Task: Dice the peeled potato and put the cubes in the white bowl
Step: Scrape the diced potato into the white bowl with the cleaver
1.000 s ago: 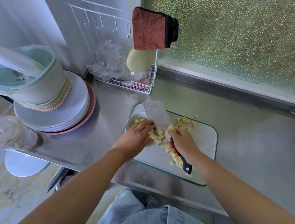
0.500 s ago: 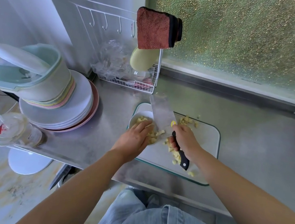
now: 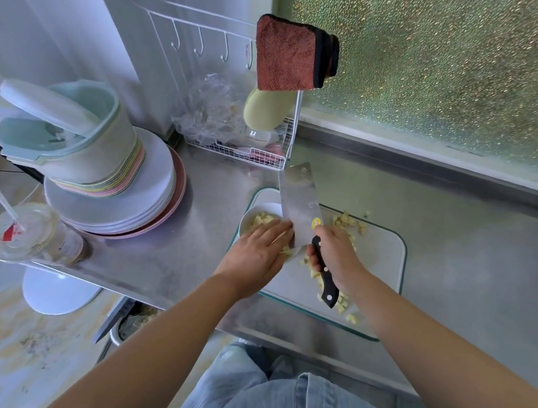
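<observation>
You're at a steel counter [image 3: 461, 251] under a pebbled window [image 3: 451, 74]. A stack of plates [image 3: 144, 193] stands to the left, well apart from the work. The board [image 3: 388, 255] lies in front of you, with the bowl [image 3: 252, 217] at its left end, seemingly resting on that corner.

Your right hand [image 3: 339, 258] is clenched round the black handle of the knife [image 3: 299, 201]. The blade is tilted, tip up and away from you, with its lower part over the bowl's right rim. Your left hand [image 3: 257, 254] grasps nothing. It lies flat over the near half of the bowl, fingers straight and fingertips against the blade's face.

Some cubes [image 3: 263, 218] are in the bowl. More lie on the board, in a heap at the far side beyond your right hand and a trail along the near edge by the handle.

This looks like wiping a load off the blade into the bowl, with a good share of the potato not yet moved.

- Slide your fingers down the flat, from the spine side toward the edge, and lift them off before they reach the edge.
- Hold the blade steady and low over the bowl so the cubes drop inside and don't bounce out.
- The bowl is light and sits near the counter's left side, so don't lean on its rim.
- For the next load, gather the far heap and the near trail together first, then scoop with the flat.
</observation>
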The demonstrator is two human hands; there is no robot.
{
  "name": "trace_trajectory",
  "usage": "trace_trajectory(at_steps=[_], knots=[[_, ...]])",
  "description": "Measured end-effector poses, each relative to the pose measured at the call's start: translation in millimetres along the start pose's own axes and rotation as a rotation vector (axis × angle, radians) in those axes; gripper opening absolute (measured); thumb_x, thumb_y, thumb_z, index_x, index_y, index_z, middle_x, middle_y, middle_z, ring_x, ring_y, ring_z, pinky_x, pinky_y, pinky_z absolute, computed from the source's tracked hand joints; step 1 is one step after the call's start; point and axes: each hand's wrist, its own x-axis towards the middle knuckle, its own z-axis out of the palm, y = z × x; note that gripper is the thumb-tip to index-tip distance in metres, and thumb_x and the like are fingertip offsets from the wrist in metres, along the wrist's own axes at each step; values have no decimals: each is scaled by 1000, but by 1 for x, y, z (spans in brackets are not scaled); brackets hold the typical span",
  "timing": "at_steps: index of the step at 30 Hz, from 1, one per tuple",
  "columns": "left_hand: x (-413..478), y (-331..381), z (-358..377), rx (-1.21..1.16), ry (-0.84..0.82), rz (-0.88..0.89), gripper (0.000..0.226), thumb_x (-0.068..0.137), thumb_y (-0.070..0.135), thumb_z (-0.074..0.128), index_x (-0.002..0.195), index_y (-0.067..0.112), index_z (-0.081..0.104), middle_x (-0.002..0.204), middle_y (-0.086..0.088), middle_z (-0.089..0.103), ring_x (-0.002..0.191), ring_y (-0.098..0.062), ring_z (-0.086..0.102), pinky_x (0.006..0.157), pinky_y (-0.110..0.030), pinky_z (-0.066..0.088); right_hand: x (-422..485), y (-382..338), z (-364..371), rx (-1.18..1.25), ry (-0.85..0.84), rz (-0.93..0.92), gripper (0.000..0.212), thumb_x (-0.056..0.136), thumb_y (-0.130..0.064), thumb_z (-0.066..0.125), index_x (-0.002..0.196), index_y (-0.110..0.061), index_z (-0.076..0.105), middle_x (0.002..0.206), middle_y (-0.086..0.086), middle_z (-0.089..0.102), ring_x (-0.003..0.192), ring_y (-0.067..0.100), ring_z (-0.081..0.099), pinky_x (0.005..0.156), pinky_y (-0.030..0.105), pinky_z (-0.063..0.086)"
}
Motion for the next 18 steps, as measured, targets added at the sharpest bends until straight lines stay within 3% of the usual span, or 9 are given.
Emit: trace_trajectory(at_steps=[4, 7, 12, 15, 18], knots=[[5, 7, -3, -58, 110, -118, 44, 93, 29, 33, 114, 9, 65, 119, -10, 62, 108, -34, 57, 91, -41, 49, -5, 4, -19, -3, 19, -57, 35, 99, -34, 45, 75, -10, 39, 58, 9, 47, 39, 16, 36, 39, 22, 26], [18, 22, -3, -114, 175, -66, 40, 92, 24, 34, 110, 8, 66, 112, -11, 62, 100, -33, 57, 83, -40, 50, -10, 16, -51, -18, 127, -97, 38, 100, -36, 44, 71, -12, 40, 55, 7, 48, 39, 16, 38, 39, 23, 30], [56, 64, 11, -235, 110, -36, 39, 95, 23, 38, 123, 6, 59, 126, -12, 55, 118, -30, 49, 95, -41, 46, -19, 49, -114, -107, 273, -35, 33, 100, -33, 43, 76, -11, 40, 67, 9, 41, 48, 18, 44, 48, 28, 36], [78, 73, 26, -224, 2, -111, 41, 99, 19, 40, 138, 7, 44, 147, -10, 37, 135, -26, 33, 107, -38, 33, -22, 62, -144, -275, 387, -37, 32, 100, -28, 43, 73, -11, 39, 63, 7, 40, 43, 12, 44, 48, 26, 33], [96, 73, 38, -212, -68, -178, 46, 101, 19, 36, 145, 6, 33, 155, -11, 25, 141, -26, 22, 112, -33, 23, -13, 69, -164, -374, 445, -32, 35, 99, -22, 45, 67, -14, 32, 59, 3, 36, 47, 17, 47, 52, 27, 30]])
